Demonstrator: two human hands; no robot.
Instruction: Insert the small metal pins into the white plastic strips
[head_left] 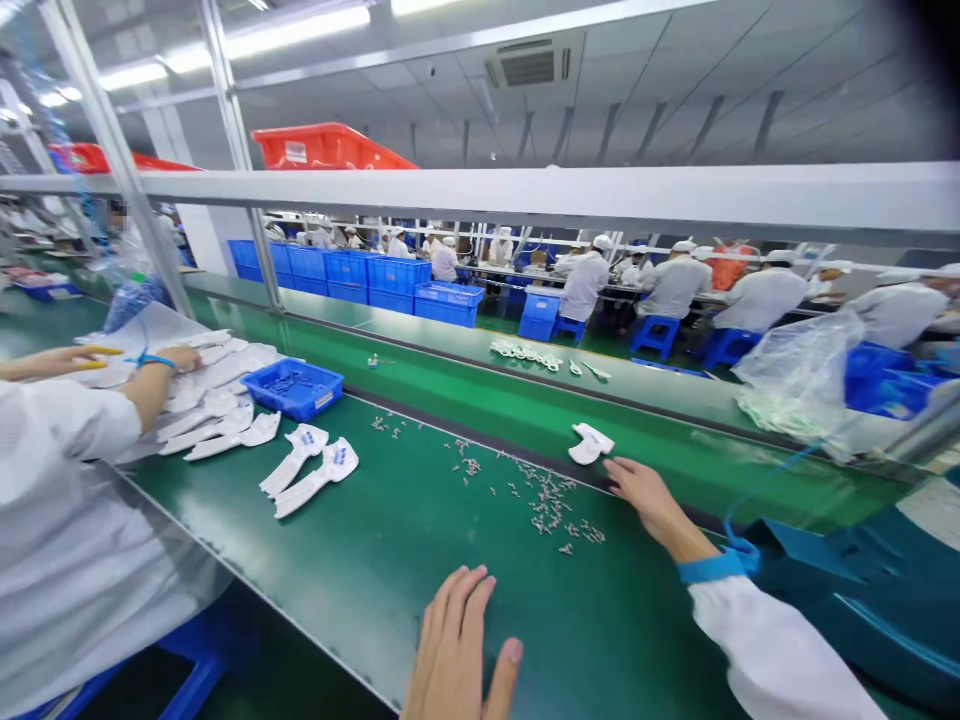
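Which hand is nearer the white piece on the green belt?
Right hand, just below and right of the white piece. Left hand is farther, well below it and to its left.

Our left hand (pixel 454 640) palm down, fingers spread; our right hand (pixel 652 505) stretched forward, blue-cuffed, both open.

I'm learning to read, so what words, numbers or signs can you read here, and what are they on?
Label on the red crate: too blurred to read.
Label on the blue tray: too small to read.
Blue print on the white pieces: too blurred to read.
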